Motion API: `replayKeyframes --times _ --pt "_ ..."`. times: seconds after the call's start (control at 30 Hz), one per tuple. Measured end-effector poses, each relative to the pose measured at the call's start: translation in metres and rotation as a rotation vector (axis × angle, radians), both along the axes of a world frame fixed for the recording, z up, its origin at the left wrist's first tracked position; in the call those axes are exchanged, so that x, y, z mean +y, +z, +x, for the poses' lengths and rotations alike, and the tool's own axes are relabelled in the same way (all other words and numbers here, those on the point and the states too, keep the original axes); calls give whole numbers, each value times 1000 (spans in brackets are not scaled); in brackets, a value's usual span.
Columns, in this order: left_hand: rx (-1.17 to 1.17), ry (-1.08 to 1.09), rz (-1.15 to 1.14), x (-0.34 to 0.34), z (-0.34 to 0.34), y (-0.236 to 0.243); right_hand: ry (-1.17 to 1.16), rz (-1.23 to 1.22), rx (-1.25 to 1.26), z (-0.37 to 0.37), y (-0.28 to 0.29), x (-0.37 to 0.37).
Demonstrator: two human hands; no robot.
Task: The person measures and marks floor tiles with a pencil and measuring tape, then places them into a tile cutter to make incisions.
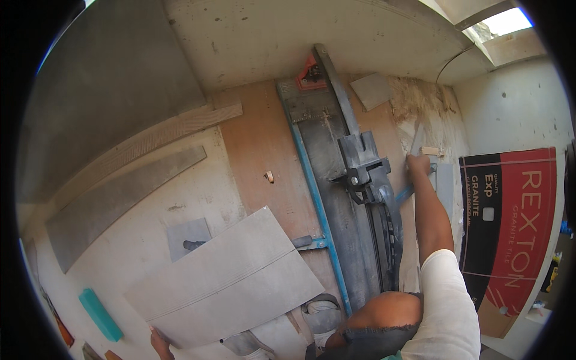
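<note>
At the lower left, my left hand [161, 344] grips the near-left corner of a large light grey tile [231, 273], with thin parallel lines running along it. The tile is tilted, and its right end reaches the blue side bar of a manual tile cutter [354, 246]. My right arm stretches across to the cutter's far right. There my right hand [418, 165] is closed round a narrow grey strip [417, 139] that looks like a tile offcut. The cutter's dark head [364, 165] sits on its rail, left of my right hand.
A red and black tile box [525, 216] leans against the right wall. Long grey tile pieces [120, 207] lie at the left, near a turquoise block [101, 315]. A small tile piece [371, 91] lies beyond the cutter. My bent knee [384, 309] is close to the cutter's near end.
</note>
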State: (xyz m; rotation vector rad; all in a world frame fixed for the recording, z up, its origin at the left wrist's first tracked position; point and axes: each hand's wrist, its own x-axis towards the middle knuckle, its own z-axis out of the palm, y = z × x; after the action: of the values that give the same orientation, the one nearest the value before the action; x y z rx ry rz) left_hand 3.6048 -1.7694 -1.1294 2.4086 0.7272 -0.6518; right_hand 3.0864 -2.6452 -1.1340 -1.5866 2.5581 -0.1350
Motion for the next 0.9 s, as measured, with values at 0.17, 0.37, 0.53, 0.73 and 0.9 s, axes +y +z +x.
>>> replayKeyframes --times 0.17,0.37,0.53,0.73,0.9 --pt "3 -10 -91 -11 -9 4 -23 -23 -47 -18 -4 -8" --pt "26 -60 -102 16 2 7 -188 -4 -611 -18 -5 -4" --pt "-52 -69 -114 -1 -7 0 -152 -140 -972 -20 25 -2" --pt "-11 -80 -74 0 -5 11 124 58 -1096 51 91 55" --pt "4 -41 -77 -6 -5 12 516 223 -953 84 89 68"
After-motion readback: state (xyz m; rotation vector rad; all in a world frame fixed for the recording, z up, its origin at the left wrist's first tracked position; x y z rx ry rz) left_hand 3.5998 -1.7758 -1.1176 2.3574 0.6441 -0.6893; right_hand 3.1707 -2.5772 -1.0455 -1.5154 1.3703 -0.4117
